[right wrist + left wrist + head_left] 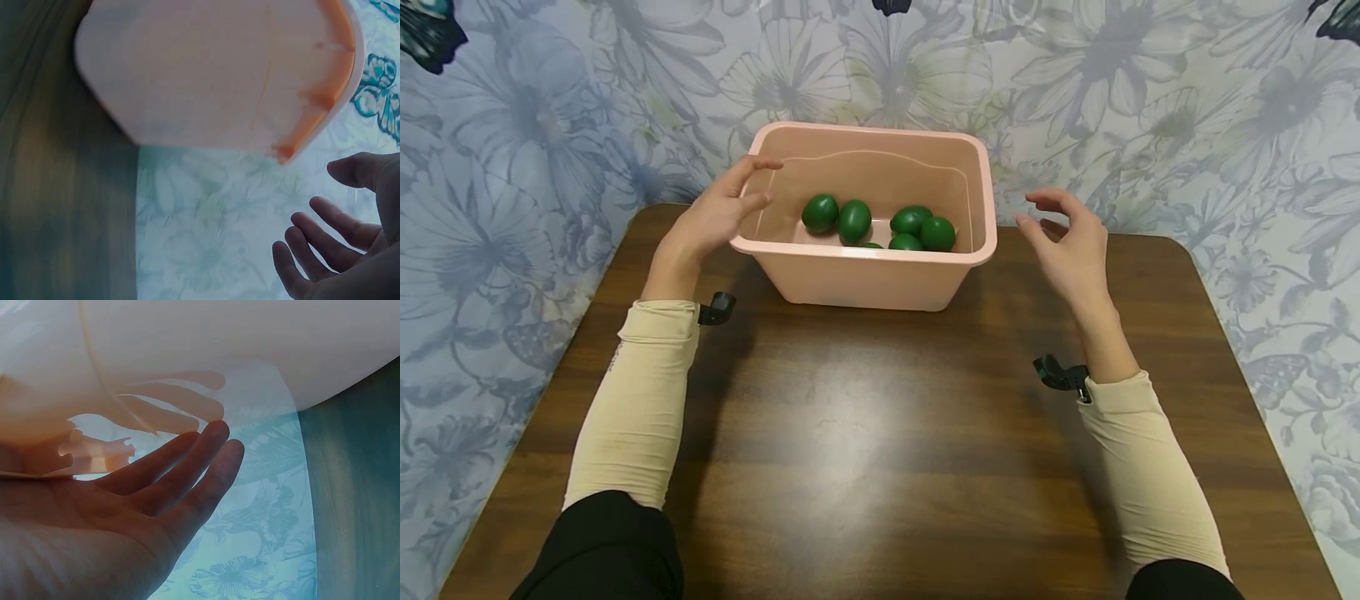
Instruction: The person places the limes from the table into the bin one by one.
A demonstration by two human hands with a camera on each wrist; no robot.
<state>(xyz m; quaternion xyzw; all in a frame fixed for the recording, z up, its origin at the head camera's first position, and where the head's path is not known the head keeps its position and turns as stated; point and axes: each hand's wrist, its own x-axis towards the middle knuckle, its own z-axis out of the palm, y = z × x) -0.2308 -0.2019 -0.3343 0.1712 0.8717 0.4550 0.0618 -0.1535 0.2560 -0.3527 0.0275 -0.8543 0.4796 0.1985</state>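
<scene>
A peach-coloured plastic tub (857,279) stands at the far side of the wooden table. Several smooth, dark green, egg-shaped things (854,222) lie on its floor, some partly hidden behind the front rim. At the tub's left end is my left hand (718,212), its thumb and a finger over the rim. In the left wrist view its other fingers (187,472) stretch out loosely beside the tub's outer wall; whether they touch it I cannot tell. To the right of the tub, apart from it, my right hand (1075,242) hovers with relaxed, slightly bent fingers, holding nothing.
The brown wooden table (865,433) has rounded far corners. Beyond its edges lies a pale flower-patterned surface (1150,100) with dark butterfly shapes. Each wrist wears a black camera mount (1060,373).
</scene>
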